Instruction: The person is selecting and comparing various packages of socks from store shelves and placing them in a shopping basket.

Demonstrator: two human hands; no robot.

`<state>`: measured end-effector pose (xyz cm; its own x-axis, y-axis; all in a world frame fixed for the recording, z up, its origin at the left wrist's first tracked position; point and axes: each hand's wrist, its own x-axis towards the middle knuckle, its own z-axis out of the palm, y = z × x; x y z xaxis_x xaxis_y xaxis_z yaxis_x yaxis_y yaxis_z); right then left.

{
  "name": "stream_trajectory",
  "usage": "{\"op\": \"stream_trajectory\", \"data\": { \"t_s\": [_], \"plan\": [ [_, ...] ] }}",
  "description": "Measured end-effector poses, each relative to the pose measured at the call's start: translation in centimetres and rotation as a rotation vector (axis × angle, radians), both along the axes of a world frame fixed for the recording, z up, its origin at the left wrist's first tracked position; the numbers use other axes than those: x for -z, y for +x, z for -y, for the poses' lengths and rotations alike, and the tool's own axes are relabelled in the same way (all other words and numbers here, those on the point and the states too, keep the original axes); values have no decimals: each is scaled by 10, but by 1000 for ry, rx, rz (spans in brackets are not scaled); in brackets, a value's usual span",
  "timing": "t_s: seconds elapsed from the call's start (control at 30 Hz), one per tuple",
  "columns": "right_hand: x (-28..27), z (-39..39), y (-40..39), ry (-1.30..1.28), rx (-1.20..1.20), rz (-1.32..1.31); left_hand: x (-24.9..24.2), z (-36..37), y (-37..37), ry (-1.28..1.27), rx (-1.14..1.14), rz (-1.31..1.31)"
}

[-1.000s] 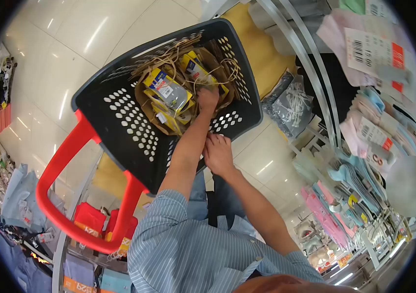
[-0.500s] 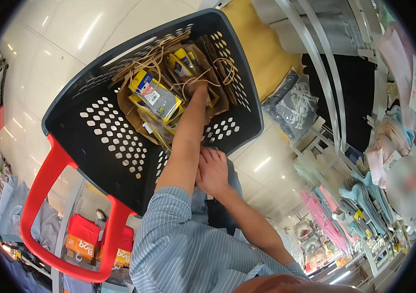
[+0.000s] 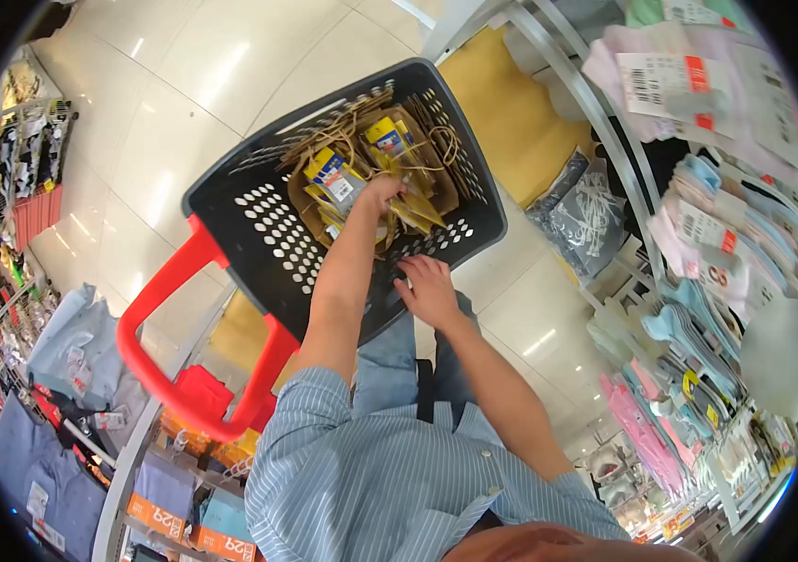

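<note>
My left hand [image 3: 382, 194] reaches down into a black shopping basket [image 3: 268, 307] with a red handle [image 3: 160, 290]. Its fingers are closed on a yellow package [image 3: 416, 214] at the mouth of a brown paper bag [image 3: 446, 185]. Beside it, packages with blue-and-yellow headers [image 3: 329, 169] fill a second paper bag [image 3: 300, 201] with twisted paper handles. My right hand [image 3: 429, 292] rests against the basket's near side, fingers spread and fingertips touching the wall by the rim. Part of the left fingers is hidden among the packages.
Sock racks [image 3: 699, 318] with price tags stand close on the right. A bagged grey item with white cords [image 3: 582, 211] lies on the yellow shelf [image 3: 488, 103]. Folded clothes [image 3: 71, 347] and orange price signs [image 3: 157, 515] are at lower left. Tiled floor [image 3: 165, 122] stretches beyond.
The basket appears lower and smaller in view. My left hand has come up from deep in the paper bag, with a yellow package now tilted out. My right fingers have spread along the basket's side.
</note>
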<state>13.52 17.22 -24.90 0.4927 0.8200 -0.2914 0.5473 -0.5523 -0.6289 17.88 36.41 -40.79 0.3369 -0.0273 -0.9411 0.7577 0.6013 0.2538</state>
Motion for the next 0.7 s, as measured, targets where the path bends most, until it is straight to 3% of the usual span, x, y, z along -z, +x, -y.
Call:
{"op": "stream_trajectory", "data": {
  "t_s": [0.1, 0.13, 0.33, 0.4, 0.43, 0.47, 0.53, 0.57, 0.6, 0.63, 0.67, 0.7],
  "plan": [
    [-32, 12, 3, 113, 54, -21, 13, -4, -38, -415, -164, -18],
    [-52, 18, 2, 116, 79, -23, 3, -8, -45, -416, -156, -5],
    [-156, 83, -5, 68, 438, -86, -145, 25, -92, -552, -223, 67],
    [-190, 107, -4, 75, 554, -54, -204, 29, -108, -466, -76, 156],
    [-204, 112, -2, 79, 592, -92, -254, 36, -116, -285, 5, 176],
    [-222, 125, -9, 74, 659, -129, -255, 59, -132, -307, -12, 273],
    [-264, 137, -23, 114, 787, -183, -311, 61, -148, -246, 57, 339],
    [-285, 129, -19, 75, 773, -265, -345, 59, -153, -153, 86, 361],
    [-303, 120, -15, 34, 756, -355, -365, 60, -155, -144, -15, 566],
    [-308, 105, -11, 50, 725, -363, -411, 52, -151, -71, -4, 472],
    [-312, 86, -3, 62, 677, -372, -407, 45, -155, -45, -38, 548],
    [-334, 78, -2, 141, 686, -435, -439, 51, -148, -27, -15, 644]
  ]
}}
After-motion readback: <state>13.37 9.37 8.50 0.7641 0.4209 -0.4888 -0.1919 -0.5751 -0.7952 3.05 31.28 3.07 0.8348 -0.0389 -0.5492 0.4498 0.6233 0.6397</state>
